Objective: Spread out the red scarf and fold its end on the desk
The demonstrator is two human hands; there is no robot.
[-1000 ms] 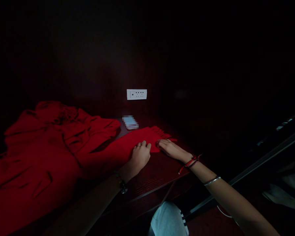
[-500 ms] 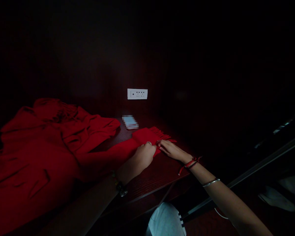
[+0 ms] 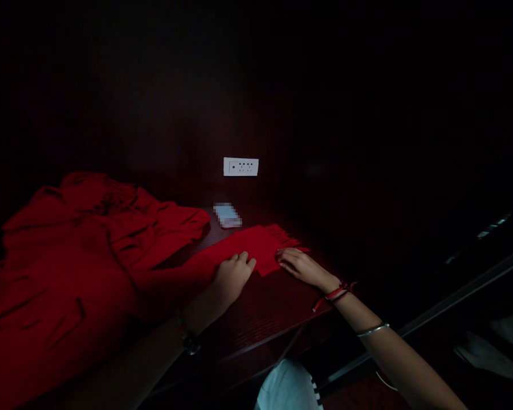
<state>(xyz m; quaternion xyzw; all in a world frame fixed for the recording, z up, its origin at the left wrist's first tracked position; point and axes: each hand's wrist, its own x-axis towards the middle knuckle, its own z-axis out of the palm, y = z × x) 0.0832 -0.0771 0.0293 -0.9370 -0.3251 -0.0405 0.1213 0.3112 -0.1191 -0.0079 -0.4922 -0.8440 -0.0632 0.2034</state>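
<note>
1. A dark, wood-grained worktop (image 3: 260,307).
2. On it, the red scarf (image 3: 94,267), heaped in soft folds at left, flattening rightward into a strip with tasselled fringe (image 3: 282,234).
3. The left hand (image 3: 234,277), loosely curled on the strip, is farther from the right hand (image 3: 299,266) than half a second ago.
4. The right bends its fingers by the fringe; I can't tell if either grips.
5. A white, rectangular socket (image 3: 241,167).

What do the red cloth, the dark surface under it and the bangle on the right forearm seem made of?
Red cloth: matte fabric, perhaps wool-like, given soft folds and fringe.
Dark surface: reddish wood or veneer, faintly glossy, with grain lines.
Bangle: probably polished metal; silvery shine.
</note>
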